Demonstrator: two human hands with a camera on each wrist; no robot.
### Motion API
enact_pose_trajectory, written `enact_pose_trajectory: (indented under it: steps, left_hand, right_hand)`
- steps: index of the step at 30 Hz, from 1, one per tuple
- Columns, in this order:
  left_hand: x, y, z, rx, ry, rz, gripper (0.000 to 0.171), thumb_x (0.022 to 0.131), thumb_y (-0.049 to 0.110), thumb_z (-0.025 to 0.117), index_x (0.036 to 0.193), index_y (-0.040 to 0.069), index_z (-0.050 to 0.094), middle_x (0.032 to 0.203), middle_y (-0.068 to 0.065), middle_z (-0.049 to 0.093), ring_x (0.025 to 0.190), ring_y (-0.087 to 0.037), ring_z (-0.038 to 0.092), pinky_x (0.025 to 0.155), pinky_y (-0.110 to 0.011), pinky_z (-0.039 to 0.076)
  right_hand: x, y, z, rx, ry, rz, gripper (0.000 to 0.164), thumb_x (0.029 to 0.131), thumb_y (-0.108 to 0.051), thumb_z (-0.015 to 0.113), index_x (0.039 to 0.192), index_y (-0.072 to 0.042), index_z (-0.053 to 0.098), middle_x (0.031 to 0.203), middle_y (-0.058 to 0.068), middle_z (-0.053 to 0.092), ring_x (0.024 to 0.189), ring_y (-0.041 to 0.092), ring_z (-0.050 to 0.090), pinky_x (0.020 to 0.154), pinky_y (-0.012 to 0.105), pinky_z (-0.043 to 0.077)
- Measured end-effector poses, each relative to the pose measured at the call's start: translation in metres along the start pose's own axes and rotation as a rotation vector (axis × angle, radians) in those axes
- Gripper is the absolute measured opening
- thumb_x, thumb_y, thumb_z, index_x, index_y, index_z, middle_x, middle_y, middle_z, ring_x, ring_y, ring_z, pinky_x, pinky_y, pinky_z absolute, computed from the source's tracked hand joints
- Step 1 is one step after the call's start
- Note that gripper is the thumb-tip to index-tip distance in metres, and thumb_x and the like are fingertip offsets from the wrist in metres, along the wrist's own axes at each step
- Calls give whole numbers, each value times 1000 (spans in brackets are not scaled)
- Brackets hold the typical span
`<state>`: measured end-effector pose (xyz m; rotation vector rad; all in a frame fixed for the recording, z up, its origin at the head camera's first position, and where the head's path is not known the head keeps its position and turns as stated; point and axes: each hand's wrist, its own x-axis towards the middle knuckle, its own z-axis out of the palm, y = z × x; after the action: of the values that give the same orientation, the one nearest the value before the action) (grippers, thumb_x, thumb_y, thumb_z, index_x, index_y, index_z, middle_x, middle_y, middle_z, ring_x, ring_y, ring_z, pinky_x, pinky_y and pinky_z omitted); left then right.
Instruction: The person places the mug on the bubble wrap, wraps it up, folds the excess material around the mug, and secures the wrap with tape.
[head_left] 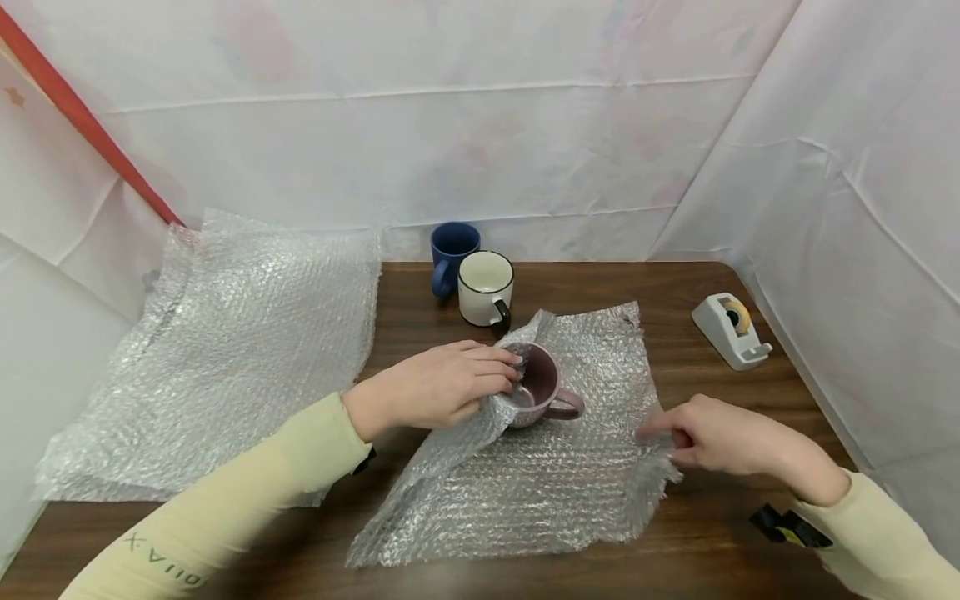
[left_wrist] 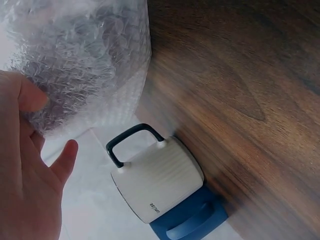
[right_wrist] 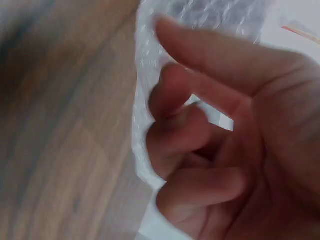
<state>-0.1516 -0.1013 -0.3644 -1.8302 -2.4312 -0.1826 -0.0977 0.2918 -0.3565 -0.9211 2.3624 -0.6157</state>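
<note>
In the head view a mauve mug (head_left: 543,386) with its handle to the right sits on a sheet of bubble wrap (head_left: 547,500). The sheet's left part is folded up against the mug. My left hand (head_left: 442,383) holds that fold at the mug's left rim, its fingertips over the opening. The left wrist view has the folded bubble wrap (left_wrist: 95,55) beside the thumb and fingers, hiding the mug. At the sheet's right edge is my right hand (head_left: 720,437), blurred, thumb and forefinger apart. In the right wrist view its other fingers (right_wrist: 180,135) bend loosely, with nothing visible between them.
A white mug with a black handle (head_left: 485,292) and a blue mug (head_left: 454,243) stand behind the wrapped one. More bubble wrap (head_left: 255,333) covers the table's left side. A tape dispenser (head_left: 729,332) stands at the right. White cloth (head_left: 487,150) hangs around the table.
</note>
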Motion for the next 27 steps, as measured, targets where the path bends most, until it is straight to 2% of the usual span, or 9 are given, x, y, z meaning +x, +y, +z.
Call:
enact_pose_trajectory:
  steps: [1, 3, 6, 8, 10, 13, 20, 24, 27]
  left_hand:
    - [0, 0, -1, 2, -8, -5, 37, 95, 9, 51, 130, 9, 63, 144, -4, 54, 141, -17, 39, 114, -37, 30]
    - [-1, 1, -2, 0, -31, -20, 43, 96, 10, 51, 139, 9, 58, 150, -3, 49, 143, -16, 35, 116, -39, 28]
    - [-2, 2, -4, -7, -60, -42, 54, 96, 10, 51, 150, 12, 46, 158, -1, 37, 147, -15, 27, 117, -41, 25]
    - [-3, 2, -4, -15, -61, -51, 59, 96, 8, 50, 153, 13, 40, 161, 1, 30, 149, -13, 21, 117, -42, 25]
    - [-3, 3, -4, -28, -49, -48, 63, 94, 6, 49, 156, 13, 35, 163, 2, 26, 149, -12, 17, 118, -41, 24]
    - [-2, 2, -2, -73, 1, -30, 69, 91, 1, 50, 157, 10, 32, 163, -1, 25, 150, -13, 17, 118, -40, 23]
    - [-1, -4, -2, -203, 215, 21, 80, 79, -9, 59, 153, 0, 33, 161, -13, 27, 148, -24, 26, 118, -37, 23]
    - [-2, -5, -6, -204, 255, 6, 85, 76, -8, 65, 154, 0, 31, 163, -12, 23, 147, -23, 27, 117, -37, 25]
    - [-4, -5, -10, -184, 259, -5, 88, 76, -9, 67, 155, 2, 30, 164, -8, 19, 145, -20, 29, 116, -36, 27]
  right_hand:
    - [0, -1, 2, 8, 39, -32, 26, 91, -3, 68, 114, -14, 73, 63, -18, 53, 52, -4, 45, 48, 21, 44]
    - [0, -2, 2, 43, 124, -83, 15, 96, -8, 66, 102, -19, 75, 64, -17, 56, 50, -5, 48, 44, 21, 45]
    - [4, -7, 0, 107, 282, -144, 17, 98, -7, 64, 96, -22, 72, 66, -13, 61, 49, -1, 55, 43, 22, 48]
    - [10, -11, 0, 144, 412, -191, 20, 97, -1, 62, 96, -20, 70, 70, -9, 65, 53, 3, 60, 46, 23, 51]
    - [17, -16, 1, 198, 514, -225, 23, 96, 5, 61, 96, -16, 69, 76, -5, 69, 60, 8, 66, 52, 25, 54]
    - [31, -24, 5, 291, 603, -253, 23, 96, 10, 58, 98, -11, 69, 84, -1, 73, 71, 13, 71, 61, 27, 57]
    - [61, -36, 20, 526, 585, -261, 17, 98, 8, 55, 111, 4, 65, 100, 13, 73, 91, 22, 72, 77, 35, 58]
    - [67, -38, 26, 523, 575, -236, 25, 97, 7, 58, 121, 5, 61, 105, 13, 72, 96, 18, 71, 79, 35, 58]
    - [69, -41, 27, 490, 575, -225, 46, 95, 7, 60, 140, 2, 50, 107, 13, 71, 98, 18, 70, 80, 31, 57]
